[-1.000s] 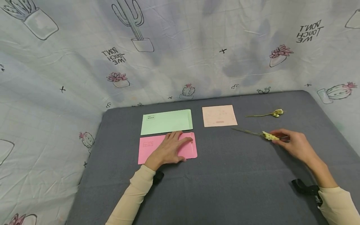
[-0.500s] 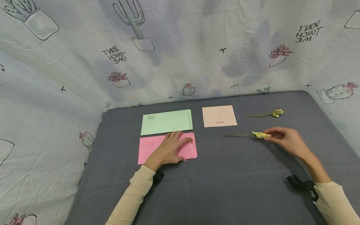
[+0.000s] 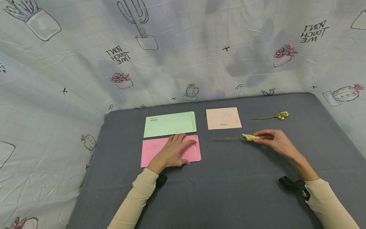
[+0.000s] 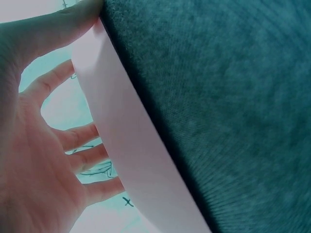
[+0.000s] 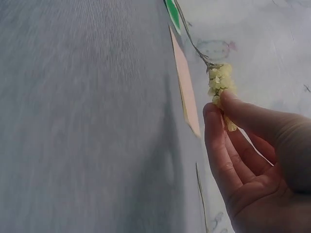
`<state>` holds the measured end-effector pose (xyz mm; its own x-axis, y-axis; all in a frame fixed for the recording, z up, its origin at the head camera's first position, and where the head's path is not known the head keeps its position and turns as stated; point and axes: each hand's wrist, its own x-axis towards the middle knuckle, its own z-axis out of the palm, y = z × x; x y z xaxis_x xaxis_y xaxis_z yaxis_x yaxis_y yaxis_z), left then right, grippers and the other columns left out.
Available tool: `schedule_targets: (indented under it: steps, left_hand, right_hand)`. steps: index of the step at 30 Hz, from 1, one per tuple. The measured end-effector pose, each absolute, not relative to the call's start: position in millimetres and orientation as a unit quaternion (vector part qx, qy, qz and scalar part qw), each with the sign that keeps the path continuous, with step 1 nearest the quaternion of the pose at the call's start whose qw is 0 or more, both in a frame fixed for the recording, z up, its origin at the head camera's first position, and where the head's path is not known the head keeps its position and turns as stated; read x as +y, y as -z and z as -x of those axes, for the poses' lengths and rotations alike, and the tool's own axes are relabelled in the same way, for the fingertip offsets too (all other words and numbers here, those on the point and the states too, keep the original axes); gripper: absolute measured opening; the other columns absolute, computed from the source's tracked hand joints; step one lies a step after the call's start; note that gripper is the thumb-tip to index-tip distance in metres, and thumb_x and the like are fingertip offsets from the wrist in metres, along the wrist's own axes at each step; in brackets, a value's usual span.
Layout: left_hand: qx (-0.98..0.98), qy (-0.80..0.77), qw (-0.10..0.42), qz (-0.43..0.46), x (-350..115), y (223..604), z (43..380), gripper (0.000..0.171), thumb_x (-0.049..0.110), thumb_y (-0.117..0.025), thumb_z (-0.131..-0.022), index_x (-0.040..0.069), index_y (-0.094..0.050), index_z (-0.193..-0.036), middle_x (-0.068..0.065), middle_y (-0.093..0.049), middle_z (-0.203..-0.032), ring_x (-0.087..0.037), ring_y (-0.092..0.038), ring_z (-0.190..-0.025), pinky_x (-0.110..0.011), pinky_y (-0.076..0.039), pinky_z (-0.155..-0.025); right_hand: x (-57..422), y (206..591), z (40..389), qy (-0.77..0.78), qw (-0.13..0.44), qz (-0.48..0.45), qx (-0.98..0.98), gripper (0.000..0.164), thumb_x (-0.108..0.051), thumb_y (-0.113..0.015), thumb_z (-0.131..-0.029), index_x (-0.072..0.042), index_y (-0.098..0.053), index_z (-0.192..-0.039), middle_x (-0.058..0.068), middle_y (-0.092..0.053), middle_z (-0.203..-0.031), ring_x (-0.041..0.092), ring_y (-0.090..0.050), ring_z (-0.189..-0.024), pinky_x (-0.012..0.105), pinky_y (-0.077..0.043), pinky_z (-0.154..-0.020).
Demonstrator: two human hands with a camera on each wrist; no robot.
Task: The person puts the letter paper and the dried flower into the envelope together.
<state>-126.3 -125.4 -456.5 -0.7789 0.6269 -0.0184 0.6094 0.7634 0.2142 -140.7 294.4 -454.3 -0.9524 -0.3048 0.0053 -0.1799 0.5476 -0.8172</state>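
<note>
My left hand [image 3: 171, 153] rests on a pink envelope [image 3: 148, 156] that lies flat on the grey cloth, fingers spread over its right half. In the left wrist view the fingers and thumb touch the pale-looking envelope [image 4: 121, 114]. Held above the table by my right hand [image 3: 275, 142] is a yellow dried flower sprig [image 3: 248, 137], pinched at its bloom end between thumb and fingertips. Its thin stem points left toward the pink envelope, with a gap between them. The right wrist view shows the pinch on the yellow blossoms [image 5: 221, 80] closely.
Behind the pink envelope lies a green envelope [image 3: 170, 124]. A peach card [image 3: 224, 118] is to its right. Farther right, a second dried flower sprig [image 3: 281, 115] lies on the grey table cloth [image 3: 228, 190]. A printed cactus curtain [image 3: 171, 63] hangs behind and at the sides.
My right hand has carried the flower sprig leftward, and its stem has swung from slanted to nearly level in the head view. The left hand stays on the pink envelope.
</note>
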Motion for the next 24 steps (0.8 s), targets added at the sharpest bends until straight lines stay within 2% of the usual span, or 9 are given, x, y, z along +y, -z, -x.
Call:
schedule_targets:
  steps: [6,24]
  left_hand:
    - [0.938,-0.101,0.045,-0.328,-124.8,456.4,126.3,0.076,0.042,-0.083,-0.072,0.029,-0.05,-0.139,-0.013,-0.044,-0.137,-0.03,-0.038,-0.128,-0.05,-0.032,-0.108]
    - [0.938,-0.102,0.05,-0.326,-122.3,451.6,129.1,0.076,0.043,-0.083,-0.071,0.03,-0.05,-0.139,-0.011,-0.046,-0.131,-0.029,-0.04,-0.124,-0.048,-0.033,-0.106]
  right_hand:
    - [276.4,455.8,147.4,0.453,0.088,0.153,0.874,0.029,-0.017,-0.071,-0.09,0.001,-0.07,-0.114,0.016,-0.072,-0.102,0.001,-0.066,-0.084,0.02,-0.051,-0.066]
    - [243.3,460.5,165.1,0.492,0.133,0.178,0.842,0.027,-0.017,-0.072,-0.09,-0.002,-0.07,-0.112,0.012,-0.072,-0.101,0.008,-0.068,-0.083,0.026,-0.052,-0.064]
